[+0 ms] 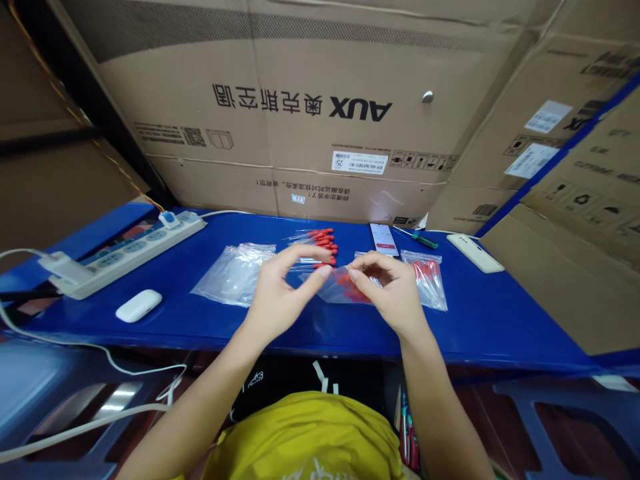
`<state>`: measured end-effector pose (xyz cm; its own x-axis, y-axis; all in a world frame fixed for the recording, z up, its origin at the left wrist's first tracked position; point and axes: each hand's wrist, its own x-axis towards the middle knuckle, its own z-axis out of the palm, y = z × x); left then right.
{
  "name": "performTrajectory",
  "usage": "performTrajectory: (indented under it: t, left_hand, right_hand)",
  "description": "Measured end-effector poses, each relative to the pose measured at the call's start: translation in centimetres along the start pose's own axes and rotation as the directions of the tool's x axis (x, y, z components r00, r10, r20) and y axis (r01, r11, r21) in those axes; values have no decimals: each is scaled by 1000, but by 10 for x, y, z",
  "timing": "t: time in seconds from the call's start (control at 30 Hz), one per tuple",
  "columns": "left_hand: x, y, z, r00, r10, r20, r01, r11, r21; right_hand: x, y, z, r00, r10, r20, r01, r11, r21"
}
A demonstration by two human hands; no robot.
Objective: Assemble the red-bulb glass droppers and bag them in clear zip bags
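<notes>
My right hand pinches the edge of a clear plastic zip bag between thumb and fingers. Red pieces show through that bag. My left hand is open at the bag's left side, its thumb and forefinger apart; whether the thumb touches the plastic I cannot tell. Just beyond its fingertips lies a row of thin pieces with red ends and clear, narrow shafts. Left of this hand is a stack of flat clear zip bags. Filled bags with red pieces lie beside my right hand.
On the blue table are a lit phone, a green-handled screwdriver and a white phone-shaped object. A white earbud case and a power strip with cables occupy the left. Large cardboard stands behind.
</notes>
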<state>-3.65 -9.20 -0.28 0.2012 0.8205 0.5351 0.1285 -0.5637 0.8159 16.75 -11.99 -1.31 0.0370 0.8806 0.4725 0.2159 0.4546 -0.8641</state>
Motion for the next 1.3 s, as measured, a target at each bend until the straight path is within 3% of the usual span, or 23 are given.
performTrajectory:
  t: [0.13,0.33,0.53,0.7,0.9,1.17,1.3]
  left_hand:
    - [-6,10,7,998,21,61,-23,999,36]
    - [-5,0,7,994,-4,113,8,1000,-29]
    - [-2,-1,5,995,-100,-3,95,959,-269]
    - [1,1,5,990,-141,8,136,931,-339]
    - [2,0,3,984,-159,76,175,934,-312]
    - [-1,2,4,991,-129,37,134,956,-261]
    - [-6,5,7,992,-83,91,99,977,-190]
  right_hand:
    - [-2,-9,1,998,-19,62,20,1000,-24]
    - [-4,-11,4,997,-47,62,51,997,-66]
    - [-4,-9,0,998,-30,46,35,994,-102]
    - [-2,-7,-1,999,13,30,-11,997,-73]
    - [-2,-9,-1,1000,-2,1,2,996,-89]
    - [-3,-12,2,1000,-7,16,8,994,-105]
    - [-5,-14,6,998,-49,46,54,992,-113]
